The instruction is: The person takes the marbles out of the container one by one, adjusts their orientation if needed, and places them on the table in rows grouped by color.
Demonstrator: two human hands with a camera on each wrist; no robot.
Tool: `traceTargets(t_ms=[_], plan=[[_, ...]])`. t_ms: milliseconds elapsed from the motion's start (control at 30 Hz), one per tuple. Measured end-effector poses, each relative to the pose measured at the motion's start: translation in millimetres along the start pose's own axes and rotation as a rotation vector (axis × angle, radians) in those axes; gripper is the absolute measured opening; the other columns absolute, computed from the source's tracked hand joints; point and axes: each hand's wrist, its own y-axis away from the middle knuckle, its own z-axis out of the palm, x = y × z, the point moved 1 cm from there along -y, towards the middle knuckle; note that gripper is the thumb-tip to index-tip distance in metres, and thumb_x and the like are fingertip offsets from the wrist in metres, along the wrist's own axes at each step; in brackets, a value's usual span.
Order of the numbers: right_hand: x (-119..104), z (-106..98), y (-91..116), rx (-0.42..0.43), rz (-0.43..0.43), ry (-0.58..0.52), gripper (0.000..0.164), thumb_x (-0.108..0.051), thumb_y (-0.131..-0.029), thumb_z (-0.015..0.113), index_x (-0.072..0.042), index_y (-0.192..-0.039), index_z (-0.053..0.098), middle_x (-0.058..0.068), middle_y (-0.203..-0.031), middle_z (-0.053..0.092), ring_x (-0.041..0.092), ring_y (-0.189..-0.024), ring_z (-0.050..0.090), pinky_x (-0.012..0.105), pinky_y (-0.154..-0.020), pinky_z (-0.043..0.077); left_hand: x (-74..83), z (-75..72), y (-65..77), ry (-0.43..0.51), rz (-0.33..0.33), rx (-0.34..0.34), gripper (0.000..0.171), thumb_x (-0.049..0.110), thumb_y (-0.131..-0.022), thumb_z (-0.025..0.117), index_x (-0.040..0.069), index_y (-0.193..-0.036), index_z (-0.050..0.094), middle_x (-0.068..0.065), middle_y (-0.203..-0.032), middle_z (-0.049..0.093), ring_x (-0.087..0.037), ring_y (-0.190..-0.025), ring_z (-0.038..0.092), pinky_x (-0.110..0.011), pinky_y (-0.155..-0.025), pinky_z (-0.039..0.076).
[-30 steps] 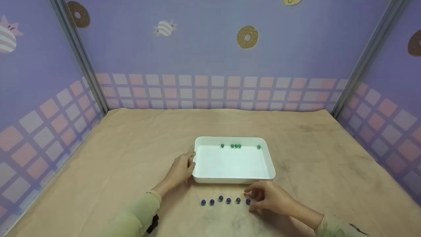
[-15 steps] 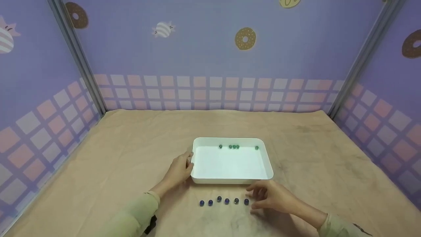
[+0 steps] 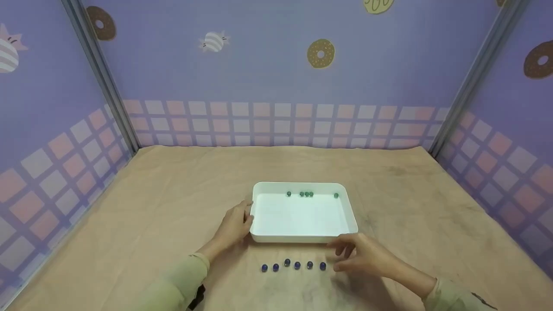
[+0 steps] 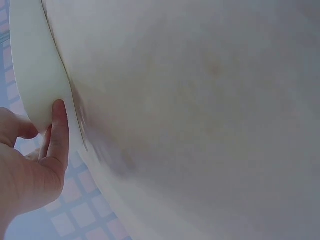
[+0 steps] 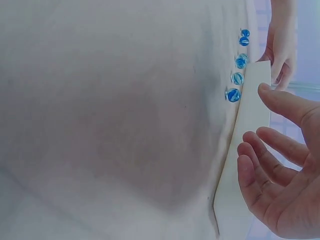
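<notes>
Against the left wall of a white rectangular tray [image 3: 253,238] rests my left hand [image 3: 234,223], fingers fairly straight. In the left wrist view a fingertip of the left hand [image 4: 35,170] overlaps the tray's outer wall [image 4: 37,65]. My right hand [image 3: 363,255] hovers by the tray's front right corner, fingers loosely bent and holding nothing. Just left of its thumb is the rightmost blue glass marble [image 3: 323,266], at the end of a row of several blue marbles [image 3: 297,265] in front of the tray. The right wrist view shows a gap between the right hand [image 5: 285,170] and the marbles [image 5: 233,95].
Several green marbles [image 3: 306,194] lie along the tray's back wall inside, one of them, a green marble [image 3: 336,195], apart at the right. Tan paper [image 3: 194,181] covers the table. Purple patterned walls [image 3: 276,77] enclose the back and sides.
The right hand has drawn slightly right, away from the rightmost blue marble, which stays in the row. The left hand stays at the tray. The head view has shifted slightly.
</notes>
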Motion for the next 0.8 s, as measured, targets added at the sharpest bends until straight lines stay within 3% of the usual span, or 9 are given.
traceTargets(t_ms=[100,300,500,800], plan=[[-1,-3,2,0.012,-0.021,0.007,0.044,-0.027,-0.078,0.083,-0.008,-0.115,0.071,0.007,-0.095,0.07,0.015,-0.082,0.063,0.021,-0.068,0.051,-0.7,0.3,0.5,0.001,0.008,0.0,0.049,-0.002,-0.095,0.054,-0.011,-0.141,0.043,-0.008,-0.08,0.06,-0.011,-0.066,0.052,-0.019,-0.062,0.046],[-3,-8,2,0.003,0.029,0.023,0.042,-0.027,-0.078,0.083,-0.009,-0.114,0.071,0.007,-0.099,0.071,0.017,-0.087,0.062,0.022,-0.07,0.05,-1.1,-0.4,0.1,-0.011,0.021,0.012,0.047,-0.004,-0.094,0.054,-0.012,-0.139,0.045,-0.008,-0.077,0.058,-0.012,-0.063,0.05,-0.018,-0.058,0.044],[-1,-17,3,0.01,0.039,0.055,0.045,-0.028,-0.078,0.083,-0.009,-0.117,0.07,0.007,-0.1,0.071,0.018,-0.089,0.063,0.024,-0.071,0.051,0.3,0.0,0.0,-0.003,-0.012,0.006,0.049,-0.002,-0.094,0.055,-0.011,-0.141,0.044,-0.007,-0.075,0.059,-0.01,-0.063,0.052,-0.018,-0.056,0.044],[-1,-35,7,0.053,-0.001,0.058,0.048,-0.031,-0.08,0.081,-0.008,-0.12,0.068,0.01,-0.1,0.072,0.021,-0.089,0.065,0.025,-0.072,0.052,1.1,-0.9,-1.3,-0.005,-0.005,-0.001,0.05,-0.002,-0.094,0.055,-0.012,-0.141,0.042,-0.01,-0.08,0.062,-0.011,-0.064,0.053,-0.019,-0.058,0.046]])
